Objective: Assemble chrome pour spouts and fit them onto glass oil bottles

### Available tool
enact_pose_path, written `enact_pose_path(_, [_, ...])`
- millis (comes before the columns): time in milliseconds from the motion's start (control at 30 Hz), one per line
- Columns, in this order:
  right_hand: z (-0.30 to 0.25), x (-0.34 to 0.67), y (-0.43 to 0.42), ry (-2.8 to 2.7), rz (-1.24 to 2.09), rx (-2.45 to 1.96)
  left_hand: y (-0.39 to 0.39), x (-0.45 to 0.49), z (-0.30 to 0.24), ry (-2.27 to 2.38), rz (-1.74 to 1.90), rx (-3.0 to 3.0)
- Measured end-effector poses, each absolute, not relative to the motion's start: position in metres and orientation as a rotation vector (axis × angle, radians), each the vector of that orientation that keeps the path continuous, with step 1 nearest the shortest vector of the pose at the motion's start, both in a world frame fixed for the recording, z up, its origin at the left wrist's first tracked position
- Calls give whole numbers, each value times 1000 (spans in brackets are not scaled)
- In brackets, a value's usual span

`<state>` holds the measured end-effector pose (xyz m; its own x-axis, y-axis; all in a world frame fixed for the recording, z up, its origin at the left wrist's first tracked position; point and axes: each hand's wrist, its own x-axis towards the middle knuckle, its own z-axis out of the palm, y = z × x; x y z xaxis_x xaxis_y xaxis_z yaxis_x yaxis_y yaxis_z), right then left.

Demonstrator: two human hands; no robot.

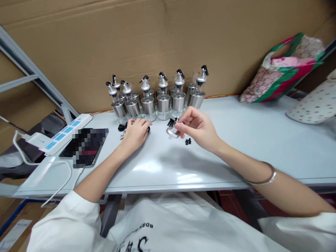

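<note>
My left hand (pixel 136 133) lies palm down on the table, its fingers loosely bent but apart over small black round parts (pixel 121 127) and silver bits. What lies under the palm is hidden. My right hand (pixel 197 126) hovers a little above the table, thumb and forefinger pinched together; the small thing at their tips is too little to name. Just beside those fingertips is a shiny curved metal piece (pixel 172 132). Small black sticks (pixel 171 122) lie behind it. Several tiny black plugs (pixel 188 141) are grouped below my right hand.
Glass oil bottles with steel sleeves (pixel 163 102) and silver pour spouts stand in rows at the back. On the left are a power strip (pixel 66 133), a phone-like device (pixel 88 147) and a white cable (pixel 69 173). A patterned bag (pixel 268 80) leans at the right.
</note>
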<state>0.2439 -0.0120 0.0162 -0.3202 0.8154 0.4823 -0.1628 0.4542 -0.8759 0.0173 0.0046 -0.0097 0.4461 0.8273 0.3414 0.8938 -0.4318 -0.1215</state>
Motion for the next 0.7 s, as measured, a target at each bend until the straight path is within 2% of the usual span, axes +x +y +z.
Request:
enact_pose_path(333, [16,245,-12,-1617,1101,-582,4,21,-11,-1447,-306,-2422])
enact_pose_path(700, [18,245,-11,-1582,1080,-600,6,16,-14,-1334,-567,-2551])
